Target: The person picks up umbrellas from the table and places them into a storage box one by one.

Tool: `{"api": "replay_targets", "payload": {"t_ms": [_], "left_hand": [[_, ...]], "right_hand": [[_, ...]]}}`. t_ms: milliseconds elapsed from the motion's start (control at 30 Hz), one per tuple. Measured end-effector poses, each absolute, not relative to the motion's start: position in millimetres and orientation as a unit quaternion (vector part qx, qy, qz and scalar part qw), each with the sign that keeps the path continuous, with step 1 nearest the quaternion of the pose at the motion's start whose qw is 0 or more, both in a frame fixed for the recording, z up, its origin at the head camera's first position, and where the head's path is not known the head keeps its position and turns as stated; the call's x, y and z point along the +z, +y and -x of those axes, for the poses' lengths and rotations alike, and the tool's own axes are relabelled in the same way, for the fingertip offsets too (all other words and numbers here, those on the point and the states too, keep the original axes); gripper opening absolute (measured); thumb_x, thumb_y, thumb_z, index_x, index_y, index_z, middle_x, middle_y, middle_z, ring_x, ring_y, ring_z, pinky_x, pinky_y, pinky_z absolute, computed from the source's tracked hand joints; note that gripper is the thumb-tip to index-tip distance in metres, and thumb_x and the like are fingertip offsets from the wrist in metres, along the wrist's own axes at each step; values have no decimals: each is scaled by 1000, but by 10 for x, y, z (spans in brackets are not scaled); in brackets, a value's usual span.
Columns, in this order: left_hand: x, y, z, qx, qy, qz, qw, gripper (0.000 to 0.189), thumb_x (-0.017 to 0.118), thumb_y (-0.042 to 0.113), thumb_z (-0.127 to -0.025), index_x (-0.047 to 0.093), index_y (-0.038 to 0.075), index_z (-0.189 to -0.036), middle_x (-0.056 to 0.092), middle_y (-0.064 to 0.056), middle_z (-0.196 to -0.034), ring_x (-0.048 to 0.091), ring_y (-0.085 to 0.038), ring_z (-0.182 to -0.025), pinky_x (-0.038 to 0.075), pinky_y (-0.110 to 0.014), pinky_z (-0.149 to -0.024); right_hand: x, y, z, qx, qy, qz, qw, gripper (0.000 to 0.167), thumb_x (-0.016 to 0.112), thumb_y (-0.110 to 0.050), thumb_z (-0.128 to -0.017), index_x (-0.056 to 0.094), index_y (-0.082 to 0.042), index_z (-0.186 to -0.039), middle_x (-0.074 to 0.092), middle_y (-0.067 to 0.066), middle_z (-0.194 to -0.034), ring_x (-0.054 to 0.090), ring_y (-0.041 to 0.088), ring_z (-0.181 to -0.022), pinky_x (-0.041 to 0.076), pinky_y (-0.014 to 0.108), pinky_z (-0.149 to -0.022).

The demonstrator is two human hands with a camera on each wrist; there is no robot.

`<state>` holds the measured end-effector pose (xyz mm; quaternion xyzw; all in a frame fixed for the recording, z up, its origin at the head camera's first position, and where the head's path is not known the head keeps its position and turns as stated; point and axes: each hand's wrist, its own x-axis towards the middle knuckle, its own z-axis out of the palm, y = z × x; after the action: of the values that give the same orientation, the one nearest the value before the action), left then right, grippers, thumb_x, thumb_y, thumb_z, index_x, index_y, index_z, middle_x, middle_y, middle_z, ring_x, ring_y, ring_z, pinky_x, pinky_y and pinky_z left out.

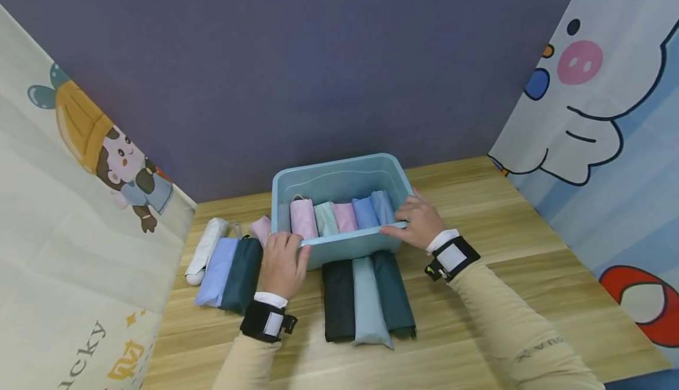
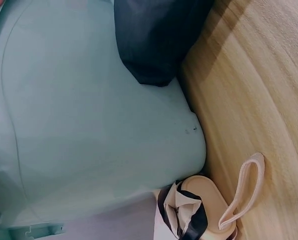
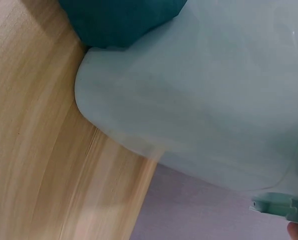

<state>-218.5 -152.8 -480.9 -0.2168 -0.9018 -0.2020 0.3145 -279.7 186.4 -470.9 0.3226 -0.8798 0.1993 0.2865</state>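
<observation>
A light blue-green plastic bin (image 1: pixel 350 250) stands at the back of the wooden table. Inside it, folded umbrellas sit side by side in a row: pink (image 1: pixel 303 218), mint (image 1: pixel 326 219), another pink and blue (image 1: pixel 364 213) among them. My left hand (image 1: pixel 283 263) grips the bin's front left corner, fingers over the rim. At the opposite front corner, my right hand (image 1: pixel 419 222) holds the rim, thumb along the front and fingers over the side. One fingertip (image 3: pixel 297 232) shows beside the rim in the right wrist view.
Black (image 1: pixel 338 301), pale blue (image 1: pixel 368 301) and dark green (image 1: pixel 394 293) folded umbrellas lie against the bin's front. To its left are white (image 1: pixel 207 251), light blue (image 1: pixel 217 272), dark teal (image 1: pixel 241 275) and pink (image 1: pixel 261 230) ones. A grey wall (image 1: pixel 339 72) rises behind.
</observation>
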Motion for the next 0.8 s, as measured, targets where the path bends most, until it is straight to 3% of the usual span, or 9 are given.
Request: {"api": "replay_targets", "payload": {"t_ms": [267, 367, 567, 800], "left_hand": [[-4841, -1510, 2168, -217, -898, 216, 314, 24, 55, 29, -95, 61, 6, -93, 54, -10, -89, 49, -32, -87, 38, -46, -91], [-4854, -1513, 2145, -219, -898, 214, 316, 23, 56, 28, -95, 61, 6, -93, 55, -10, -89, 50, -32, -87, 38, -45, -89], [-4870, -1511, 2103, -224, -897, 208, 320, 22, 57, 28, -94, 62, 6, -94, 56, -11, -91, 51, -33, -90, 37, -49, -98], [-4812, -1502, 2128, -230, -895, 211, 320, 22, 56, 27, -95, 61, 6, -96, 55, -11, -95, 50, -33, -93, 42, -44, -82]], "right_hand": [[-4743, 1865, 2789, 203, -879, -319, 292, 59, 64, -69, -75, 39, -23, -47, 32, -13, -49, 45, 13, -58, 36, 62, -100], [-4774, 1857, 2781, 204, -879, -318, 291, 59, 63, -69, -76, 39, -24, -47, 31, -14, -49, 44, 12, -58, 36, 62, -99], [-4815, 1845, 2775, 213, -881, -315, 282, 62, 56, -74, -78, 36, -24, -47, 27, -14, -49, 41, 11, -57, 36, 62, -99], [-4739, 1851, 2789, 221, -880, -314, 281, 63, 52, -76, -79, 39, -23, -48, 30, -14, -49, 42, 11, -58, 34, 62, -102]]}}
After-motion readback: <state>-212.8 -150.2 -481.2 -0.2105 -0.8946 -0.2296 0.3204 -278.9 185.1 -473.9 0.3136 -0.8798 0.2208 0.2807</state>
